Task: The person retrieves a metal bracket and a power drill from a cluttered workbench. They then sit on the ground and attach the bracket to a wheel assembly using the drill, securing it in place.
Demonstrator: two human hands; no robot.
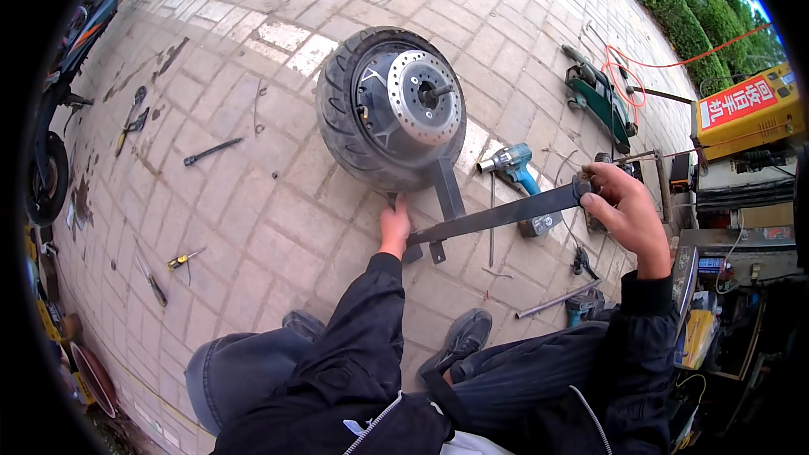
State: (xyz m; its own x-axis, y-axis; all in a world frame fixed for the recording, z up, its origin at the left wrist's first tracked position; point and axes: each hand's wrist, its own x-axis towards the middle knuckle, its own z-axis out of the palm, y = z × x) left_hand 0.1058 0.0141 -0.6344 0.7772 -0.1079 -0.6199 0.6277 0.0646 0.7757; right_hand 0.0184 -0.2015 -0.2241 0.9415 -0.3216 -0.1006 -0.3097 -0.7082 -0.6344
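I'm holding the bar (pixel 510 213) at the near side of the wheel (pixel 377 122), my right hand (pixel 625 212) clamping its right end, my left hand (pixel 394 230) resting by its left, grip unclear; a power tool (pixel 519 175) is lying right

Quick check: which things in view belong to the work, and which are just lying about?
Seemingly in the work: wheel; black metal bar, held by the right hand.

Apparently just lying about: blue power tool; yellow-handled screwdriver; black rod; grey rod.
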